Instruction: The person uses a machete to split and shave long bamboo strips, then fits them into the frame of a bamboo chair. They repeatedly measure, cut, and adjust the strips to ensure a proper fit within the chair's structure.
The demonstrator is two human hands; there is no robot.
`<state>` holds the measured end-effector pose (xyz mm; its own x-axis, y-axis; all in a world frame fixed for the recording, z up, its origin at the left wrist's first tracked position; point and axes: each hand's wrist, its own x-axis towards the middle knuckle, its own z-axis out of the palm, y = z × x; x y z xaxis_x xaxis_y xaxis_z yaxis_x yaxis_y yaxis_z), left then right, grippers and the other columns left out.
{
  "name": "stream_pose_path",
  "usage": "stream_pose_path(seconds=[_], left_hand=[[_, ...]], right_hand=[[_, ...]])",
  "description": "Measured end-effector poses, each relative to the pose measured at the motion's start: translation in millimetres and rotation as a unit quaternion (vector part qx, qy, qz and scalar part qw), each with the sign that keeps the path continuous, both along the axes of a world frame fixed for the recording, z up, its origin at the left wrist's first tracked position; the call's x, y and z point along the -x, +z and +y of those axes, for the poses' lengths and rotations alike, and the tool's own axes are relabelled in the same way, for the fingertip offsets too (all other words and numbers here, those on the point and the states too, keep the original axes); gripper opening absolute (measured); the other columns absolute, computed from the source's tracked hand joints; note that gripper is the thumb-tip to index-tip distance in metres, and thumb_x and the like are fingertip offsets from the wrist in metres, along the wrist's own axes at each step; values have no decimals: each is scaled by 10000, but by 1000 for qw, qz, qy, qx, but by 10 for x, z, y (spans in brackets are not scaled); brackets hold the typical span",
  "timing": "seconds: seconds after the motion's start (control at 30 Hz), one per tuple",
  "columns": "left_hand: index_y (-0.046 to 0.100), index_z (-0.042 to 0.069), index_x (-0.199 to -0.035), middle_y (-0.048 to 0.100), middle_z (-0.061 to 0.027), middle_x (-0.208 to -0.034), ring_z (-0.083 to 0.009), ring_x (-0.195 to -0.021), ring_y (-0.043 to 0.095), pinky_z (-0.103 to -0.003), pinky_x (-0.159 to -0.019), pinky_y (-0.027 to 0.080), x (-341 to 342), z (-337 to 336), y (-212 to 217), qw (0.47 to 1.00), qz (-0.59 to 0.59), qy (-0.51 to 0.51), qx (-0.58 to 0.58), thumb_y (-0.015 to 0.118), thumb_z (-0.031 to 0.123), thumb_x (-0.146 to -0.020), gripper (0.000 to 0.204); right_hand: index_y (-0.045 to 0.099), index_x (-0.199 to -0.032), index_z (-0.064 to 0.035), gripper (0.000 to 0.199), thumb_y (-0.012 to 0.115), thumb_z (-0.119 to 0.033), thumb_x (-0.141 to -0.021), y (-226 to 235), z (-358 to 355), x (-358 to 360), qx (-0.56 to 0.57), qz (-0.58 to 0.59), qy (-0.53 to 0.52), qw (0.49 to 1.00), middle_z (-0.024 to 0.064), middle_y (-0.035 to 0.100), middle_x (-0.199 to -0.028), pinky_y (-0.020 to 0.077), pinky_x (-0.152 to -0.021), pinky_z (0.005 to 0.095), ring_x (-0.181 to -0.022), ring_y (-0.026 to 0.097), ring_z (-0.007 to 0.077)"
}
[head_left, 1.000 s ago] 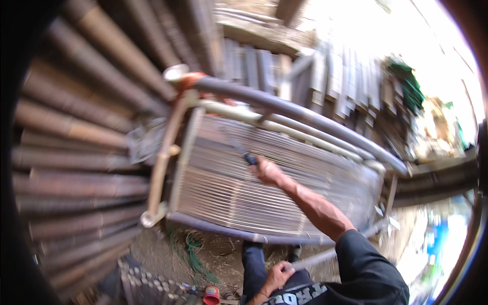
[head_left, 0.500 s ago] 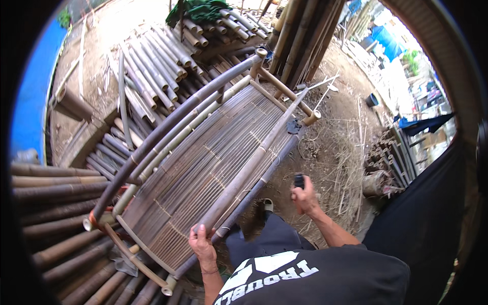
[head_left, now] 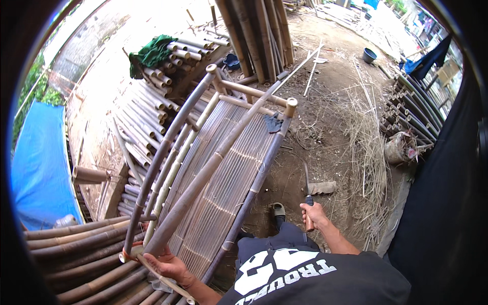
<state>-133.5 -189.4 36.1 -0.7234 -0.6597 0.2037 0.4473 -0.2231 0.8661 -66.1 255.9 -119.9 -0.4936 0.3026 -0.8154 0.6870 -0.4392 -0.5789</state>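
A long bamboo pole (head_left: 198,178) lies slantwise over the slatted seat (head_left: 223,178) of a bamboo bench. My left hand (head_left: 170,265) is closed around its near end at the lower left, palm turned up and fingers partly hidden by the pole. The pole's far end rests across the bench's far end rail. In my right hand (head_left: 316,216), closed on a brown handle with a black collar, is a knife (head_left: 307,179). Its thin dark blade points away from me, over the ground right of the bench. A dark grey cloth (head_left: 273,123) lies on the bench's far right corner.
Bamboo poles are stacked left of the bench (head_left: 137,109) and at the lower left (head_left: 76,254). Upright poles (head_left: 254,40) stand beyond it. To the right are dry fibres (head_left: 366,152), a bamboo pile (head_left: 412,109) and a dark bucket (head_left: 369,55). A wood piece (head_left: 323,188) lies by the knife.
The pole's near end and my left hand have shifted left across the bench. My right hand has moved slightly right and down, and the knife's blade now shows. The view has turned.
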Motion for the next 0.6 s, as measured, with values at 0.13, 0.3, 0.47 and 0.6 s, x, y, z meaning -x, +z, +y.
stream_pose_path(seconds=[0.13, 0.3, 0.47, 0.6], left_hand=[[565, 56, -1294, 595, -108, -1309, -289, -1199, 582, -445, -1051, 462, 80, -12, 362, 986, 117, -115, 6, 557, 440, -998, 486], [573, 69, -1046, 481, -34, -942, -212, -962, 475, -402, -971, 380, 207, 92, 976, 905, 301, -295, -59, 665, 411, -929, 373], [460, 99, -789, 382, -22, -825, -186, -848, 378, -370, -889, 295, 433, 280, 1726, 842, 405, -332, -124, 704, 266, -809, 296], [420, 73, -770, 358, -45, -831, -208, -871, 351, -396, -862, 268, 822, 371, 2124, 782, 454, -420, -79, 571, 226, -867, 236]], right_hand=[[545, -909, -18, 291, 723, -245, -867, 94, 234, 29, -144, 4, 209, 967, 73, 604, -689, 478, -435, 330, -533, 597, 147], [565, -930, -8, 330, 738, -280, -859, 306, 20, 275, -132, 106, 231, 958, 64, 607, -708, 486, -482, 332, -561, 596, 147], [554, -949, -34, 271, 718, -244, -898, 518, -344, 344, -11, 96, 155, 983, 14, 554, -706, 470, -452, 283, -542, 549, 106], [558, -956, -21, 281, 724, -237, -886, 470, -539, 34, -70, 102, 106, 987, 15, 554, -688, 465, -437, 285, -523, 542, 106]])
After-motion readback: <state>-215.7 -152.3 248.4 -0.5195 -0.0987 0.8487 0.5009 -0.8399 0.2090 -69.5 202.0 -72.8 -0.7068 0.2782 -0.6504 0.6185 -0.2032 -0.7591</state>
